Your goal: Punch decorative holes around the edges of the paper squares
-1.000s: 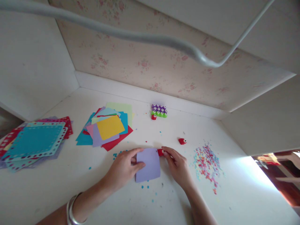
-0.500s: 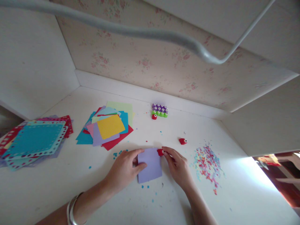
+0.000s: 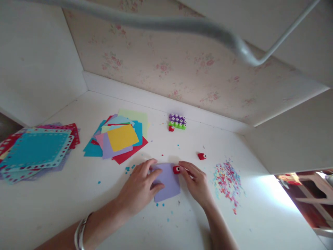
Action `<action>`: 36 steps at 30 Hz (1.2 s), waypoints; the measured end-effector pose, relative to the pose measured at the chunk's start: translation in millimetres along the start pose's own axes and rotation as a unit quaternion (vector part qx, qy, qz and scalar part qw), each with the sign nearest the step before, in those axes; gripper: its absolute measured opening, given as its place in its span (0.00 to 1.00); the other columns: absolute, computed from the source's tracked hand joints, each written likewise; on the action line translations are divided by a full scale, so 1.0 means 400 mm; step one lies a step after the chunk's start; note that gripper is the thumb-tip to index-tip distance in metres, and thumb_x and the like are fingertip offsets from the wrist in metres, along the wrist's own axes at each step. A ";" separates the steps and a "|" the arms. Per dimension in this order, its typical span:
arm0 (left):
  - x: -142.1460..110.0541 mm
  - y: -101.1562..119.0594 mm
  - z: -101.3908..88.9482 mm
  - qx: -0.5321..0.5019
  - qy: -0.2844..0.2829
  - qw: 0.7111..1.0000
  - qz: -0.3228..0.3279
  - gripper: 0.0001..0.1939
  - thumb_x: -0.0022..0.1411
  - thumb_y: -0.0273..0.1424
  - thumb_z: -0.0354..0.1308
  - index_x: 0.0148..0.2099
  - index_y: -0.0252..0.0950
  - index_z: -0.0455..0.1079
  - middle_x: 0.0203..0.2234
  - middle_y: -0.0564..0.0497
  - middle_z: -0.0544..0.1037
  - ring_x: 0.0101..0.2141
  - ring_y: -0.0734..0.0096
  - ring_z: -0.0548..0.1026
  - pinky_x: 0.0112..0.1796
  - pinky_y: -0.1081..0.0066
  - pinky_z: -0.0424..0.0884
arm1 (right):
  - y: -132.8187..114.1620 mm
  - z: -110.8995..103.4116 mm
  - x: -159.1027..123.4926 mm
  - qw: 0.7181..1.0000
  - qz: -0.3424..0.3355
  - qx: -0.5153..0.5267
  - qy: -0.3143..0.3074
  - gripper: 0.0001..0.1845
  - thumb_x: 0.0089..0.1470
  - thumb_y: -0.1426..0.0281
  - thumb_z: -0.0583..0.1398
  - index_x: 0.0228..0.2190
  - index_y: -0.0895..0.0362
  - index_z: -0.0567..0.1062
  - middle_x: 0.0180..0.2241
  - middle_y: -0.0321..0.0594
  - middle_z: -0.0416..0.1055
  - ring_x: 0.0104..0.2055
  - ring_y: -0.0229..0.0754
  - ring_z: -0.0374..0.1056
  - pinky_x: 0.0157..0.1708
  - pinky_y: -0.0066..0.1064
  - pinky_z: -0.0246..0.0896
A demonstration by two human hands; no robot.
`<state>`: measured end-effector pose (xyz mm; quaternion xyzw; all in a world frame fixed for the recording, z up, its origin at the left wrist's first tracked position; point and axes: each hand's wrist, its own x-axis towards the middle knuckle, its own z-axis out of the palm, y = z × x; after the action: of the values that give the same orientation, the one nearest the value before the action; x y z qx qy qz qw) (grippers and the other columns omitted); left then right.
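A lilac paper square (image 3: 168, 182) lies flat on the white table (image 3: 78, 208). My left hand (image 3: 140, 185) rests on its left edge, fingers curled over it and pinning it down. My right hand (image 3: 196, 182) pinches a small red punch (image 3: 177, 169) set on the sheet's upper right edge. A second red punch (image 3: 201, 156) lies loose on the table a little to the right, untouched.
A fan of plain coloured sheets (image 3: 118, 140) lies behind my left hand. Punched sheets (image 3: 36, 151) are stacked at far left. A cluster of purple and green punches (image 3: 177, 121) sits by the back wall. Confetti (image 3: 227, 180) lies at right. A grey tube (image 3: 169, 24) crosses overhead.
My left hand has slid further onto the lilac sheet. The red punch has shifted slightly left along the sheet's top edge. The camera has tilted a little.
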<state>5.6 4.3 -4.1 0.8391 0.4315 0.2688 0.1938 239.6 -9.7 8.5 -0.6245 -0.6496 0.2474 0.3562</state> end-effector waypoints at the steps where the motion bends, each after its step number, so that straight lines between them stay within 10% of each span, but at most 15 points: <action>1: -0.002 0.002 -0.004 0.013 0.011 1.000 0.009 0.15 0.63 0.35 0.63 0.52 0.39 0.73 0.58 0.42 0.67 0.56 0.50 0.67 0.53 0.50 0.65 | 0.001 -0.001 0.004 1.000 0.014 0.008 0.000 0.15 0.62 0.60 0.58 0.42 0.54 0.80 0.46 0.45 0.77 0.44 0.46 0.75 0.42 0.36 0.74; 11: -0.014 0.011 -0.015 -0.020 -0.066 0.994 0.086 0.13 0.66 0.36 0.59 0.51 0.41 0.73 0.53 0.48 0.74 0.56 0.56 0.67 0.63 0.47 0.49 | -0.014 -0.028 0.057 0.993 0.030 -0.038 -0.112 0.15 0.61 0.58 0.58 0.37 0.51 0.82 0.40 0.40 0.79 0.42 0.46 0.75 0.42 0.36 0.71; 36: -0.017 0.011 -0.009 -0.033 -0.067 0.994 0.078 0.13 0.63 0.40 0.61 0.47 0.41 0.75 0.50 0.48 0.74 0.54 0.55 0.67 0.60 0.49 0.50 | -0.016 -0.021 0.084 0.979 0.090 -0.009 -0.184 0.17 0.59 0.56 0.58 0.32 0.51 0.83 0.43 0.42 0.76 0.40 0.45 0.74 0.38 0.35 0.72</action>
<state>2.8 -3.7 -0.8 0.8795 0.3415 0.2404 0.2283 243.1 21.7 24.0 -0.6274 -0.6472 0.3832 0.2017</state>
